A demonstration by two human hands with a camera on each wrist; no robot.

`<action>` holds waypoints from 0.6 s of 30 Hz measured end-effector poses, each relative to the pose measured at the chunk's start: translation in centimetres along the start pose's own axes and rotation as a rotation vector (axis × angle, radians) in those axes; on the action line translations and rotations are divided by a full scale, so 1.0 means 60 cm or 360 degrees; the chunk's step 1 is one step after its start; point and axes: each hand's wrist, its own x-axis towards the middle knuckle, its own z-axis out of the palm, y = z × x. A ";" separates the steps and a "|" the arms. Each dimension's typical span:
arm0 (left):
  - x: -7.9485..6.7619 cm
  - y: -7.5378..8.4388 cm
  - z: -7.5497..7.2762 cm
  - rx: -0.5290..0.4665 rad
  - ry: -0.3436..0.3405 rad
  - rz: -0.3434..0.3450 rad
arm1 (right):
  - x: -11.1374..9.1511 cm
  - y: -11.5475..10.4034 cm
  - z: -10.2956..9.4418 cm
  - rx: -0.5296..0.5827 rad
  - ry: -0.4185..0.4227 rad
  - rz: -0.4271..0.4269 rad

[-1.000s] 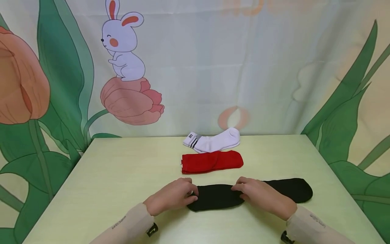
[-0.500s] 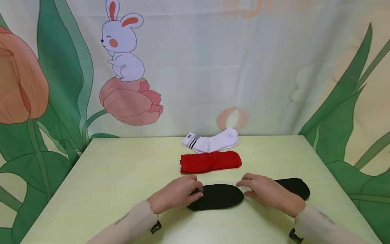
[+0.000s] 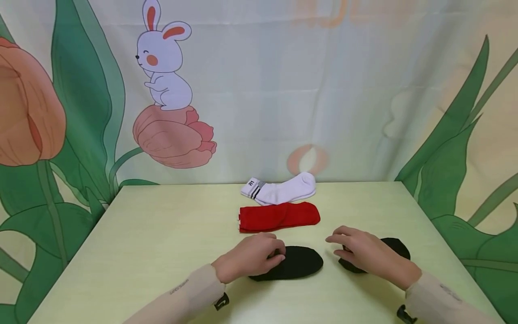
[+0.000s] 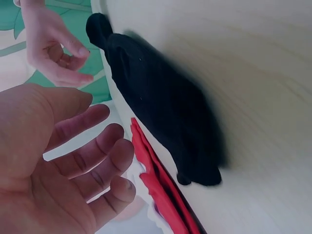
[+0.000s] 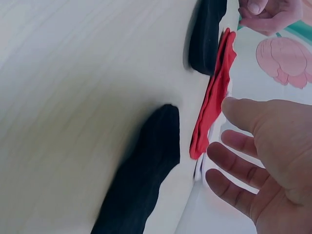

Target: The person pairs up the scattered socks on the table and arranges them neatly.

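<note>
My left hand (image 3: 252, 255) is over the left part of a black sock (image 3: 303, 262) that lies flat on the table. In the left wrist view, its loosely bent fingers hold nothing and stand apart from the cloth. To the right, my right hand (image 3: 370, 252) hovers with spread fingers above the inner end of a second black sock (image 3: 398, 247), hiding part of it. Seen from the right wrist, that hand (image 5: 263, 161) is likewise holding nothing, and the second sock (image 5: 144, 170) lies below and apart from it.
Behind the black socks lies a folded red pair of socks (image 3: 279, 217). Farther back, white socks (image 3: 283, 191) with dark stripes touch or nearly touch the red ones. A printed curtain (image 3: 259, 90) hangs at the rear edge of the pale table (image 3: 162, 225).
Both hands were at the ends of the left black sock. The right has let go and moved right over the second one; the left has lifted off and shifted right.
</note>
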 end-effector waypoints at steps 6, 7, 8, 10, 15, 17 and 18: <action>0.019 0.015 0.012 0.0016 0.0022 0.0015 | -0.011 0.017 -0.002 -0.0053 0.0039 0.0041; 0.022 0.017 0.013 0.0018 0.0022 0.0011 | -0.013 0.019 -0.001 -0.0064 0.0044 0.0043; 0.025 0.020 0.015 0.0019 0.0020 0.0003 | -0.014 0.022 0.000 -0.0074 0.0049 0.0045; 0.031 0.025 0.018 0.0024 0.0019 -0.0015 | -0.018 0.027 0.001 -0.0089 0.0064 0.0047; 0.043 0.039 0.021 0.0027 0.0026 -0.0046 | -0.029 0.037 0.002 -0.0116 0.0070 0.0074; 0.048 0.044 0.022 0.0021 0.0040 -0.0043 | -0.034 0.042 0.001 -0.0128 0.0063 0.0096; 0.051 0.047 0.023 0.0021 0.0050 -0.0039 | -0.036 0.044 0.000 -0.0138 0.0062 0.0108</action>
